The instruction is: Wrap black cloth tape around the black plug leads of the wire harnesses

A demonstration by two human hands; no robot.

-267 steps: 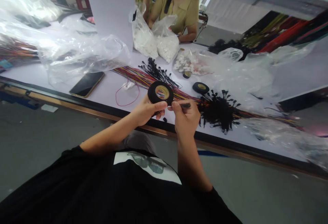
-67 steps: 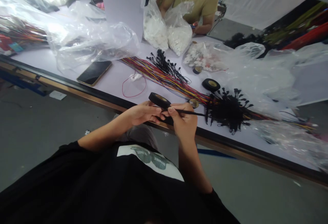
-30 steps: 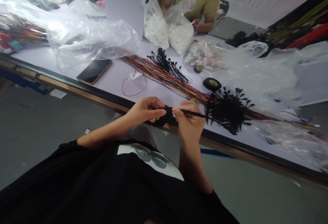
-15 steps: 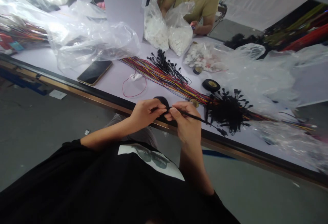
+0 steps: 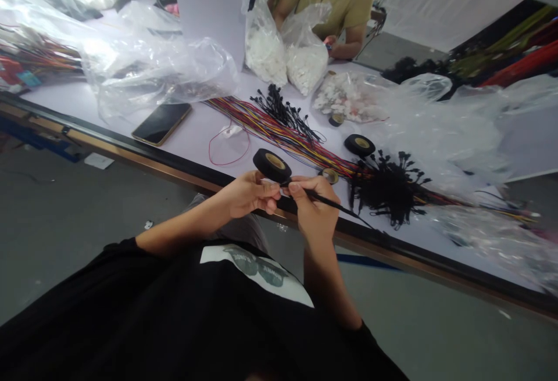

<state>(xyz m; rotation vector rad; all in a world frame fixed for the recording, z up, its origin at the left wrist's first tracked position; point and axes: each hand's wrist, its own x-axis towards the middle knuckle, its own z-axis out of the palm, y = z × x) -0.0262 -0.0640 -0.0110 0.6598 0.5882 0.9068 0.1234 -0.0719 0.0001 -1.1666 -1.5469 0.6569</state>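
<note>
My left hand (image 5: 248, 193) is closed on a roll of black tape (image 5: 272, 165), held just above the table's near edge. Beside it, my right hand (image 5: 311, 204) pinches a thin black taped wire (image 5: 337, 204) that runs right toward a heap of black connectors (image 5: 387, 186). Fingertips of both hands meet at the wire's end by the roll. A long bundle of coloured wires (image 5: 279, 131) lies across the table behind my hands.
A second tape roll (image 5: 360, 145) and a small one (image 5: 335, 119) lie on the table. A phone (image 5: 161, 123) rests at left beside clear plastic bags (image 5: 157, 73). Bags of white parts (image 5: 283, 56) stand before a seated person (image 5: 335, 3). A red wire loop (image 5: 229, 148) lies near.
The tape roll has come up from behind my left fingers and now shows above them. The wire in my right hand tilts lower to the right. The camera hardly shifted.
</note>
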